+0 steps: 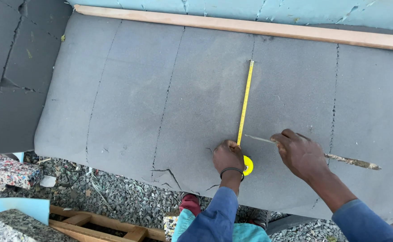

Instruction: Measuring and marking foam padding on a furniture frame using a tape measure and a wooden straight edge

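Two hands work on a wide grey foam sheet [129, 103] that lies flat and fills most of the view, its surface matte and finely pitted, crossed by several thin dark seams or cracks running from its far edge to its near edge, with ragged tears along the near edge just left of the left hand. The left hand [227, 156] presses down on the foam with its fingers [223, 148] curled shut over the yellow case of a tape measure [245, 107]; the case peeks out just right of the wrist, and the yellow blade runs straight away from those fingers to the foam's far part, ending near a seam. The right hand [298, 153] lies just right of the tape, its fingers [282, 136] closed around a long thin blade [349, 161] with a worn, speckled handle end that sticks out to the right of the hand; its pale tip rests on the foam, almost touching the tape just beyond the left fingers. A pale wooden strip [250, 27] lies along the foam's far edge, well beyond both hands. Below the near edge lie grey gravel [116, 197] and a wooden frame [102, 224].
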